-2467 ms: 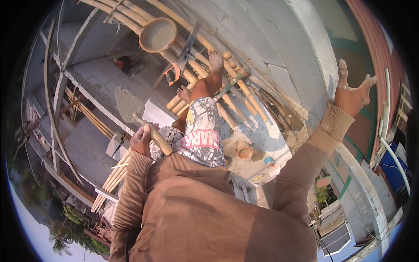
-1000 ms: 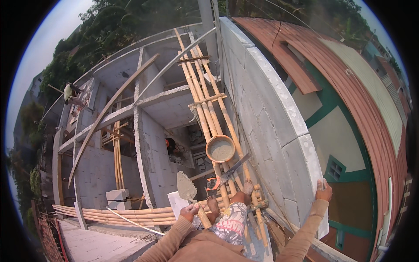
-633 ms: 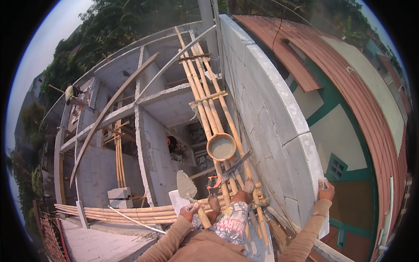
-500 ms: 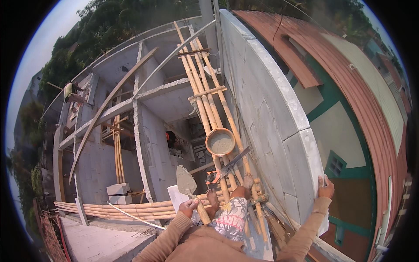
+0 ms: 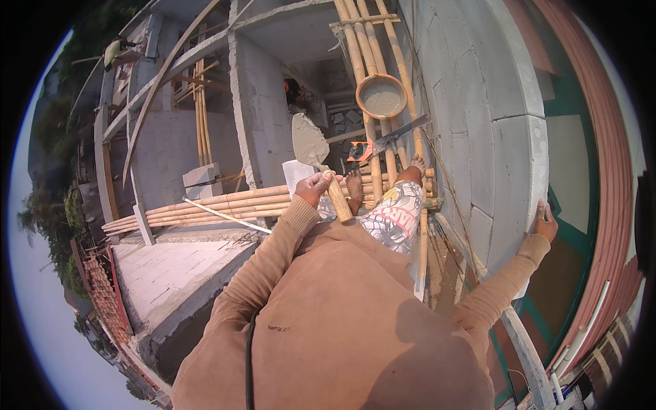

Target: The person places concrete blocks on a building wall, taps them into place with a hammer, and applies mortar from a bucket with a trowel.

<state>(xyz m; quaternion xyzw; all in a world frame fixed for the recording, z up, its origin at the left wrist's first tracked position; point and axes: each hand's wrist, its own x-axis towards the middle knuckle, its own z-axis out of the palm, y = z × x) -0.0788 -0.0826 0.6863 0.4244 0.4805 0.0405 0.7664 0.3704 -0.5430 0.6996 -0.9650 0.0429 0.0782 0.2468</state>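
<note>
My left hand (image 5: 313, 188) is closed round the neck of a trowel (image 5: 309, 141), its wooden handle pointing back toward me. Grey mortar covers the raised blade. Off to the right, my right hand (image 5: 544, 224) lies against the outer edge of a grey block wall (image 5: 509, 154), fingers stretched out and holding nothing loose. Ahead of my feet, an orange-rimmed bucket (image 5: 380, 117) of wet mortar sits on bamboo poles (image 5: 374, 164). Just nearer lies a handsaw (image 5: 403, 132) with an orange and black handle. A white block piece (image 5: 296, 173) shows behind the trowel.
My bare feet stand on bamboo scaffolding above a deep drop between block walls. Bundled bamboo (image 5: 205, 208) runs to the left, above a concrete ledge (image 5: 178, 263). A person (image 5: 116, 53) crouches far left; another (image 5: 292, 89) is below. A red metal roof (image 5: 601, 137) lies beyond the wall.
My view has tipped downward, so more of my torso shows and the scene sits higher. The trowel stays in my left hand; my right hand remains at the wall's edge.
</note>
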